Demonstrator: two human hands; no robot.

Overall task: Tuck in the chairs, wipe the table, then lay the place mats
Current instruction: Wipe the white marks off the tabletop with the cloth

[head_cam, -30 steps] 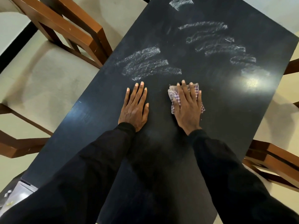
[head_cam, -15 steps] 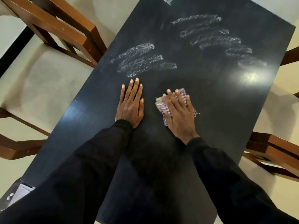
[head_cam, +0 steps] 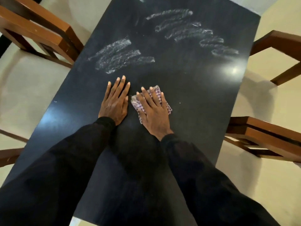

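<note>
One cloth (head_cam: 136, 104): checked, lay on the dark table (head_cam: 203, 98), pinned under right hand (head_cam: 154, 111), whose fingers were straight.
Left hand (head_cam: 114, 103): flat, empty, at cloth's 9 o'clock.
Smears (head_cam: 122, 56): whitish, at 12 o'clock.

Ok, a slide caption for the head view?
Right hand presses checked cloth on dark table; left hand flat beside, white smears ahead.

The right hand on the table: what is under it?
Under the right hand lies a checked cloth, pressed flat onto the dark table; its edges show around the fingers. The cloth's middle and the table surface beneath it are covered.
</note>
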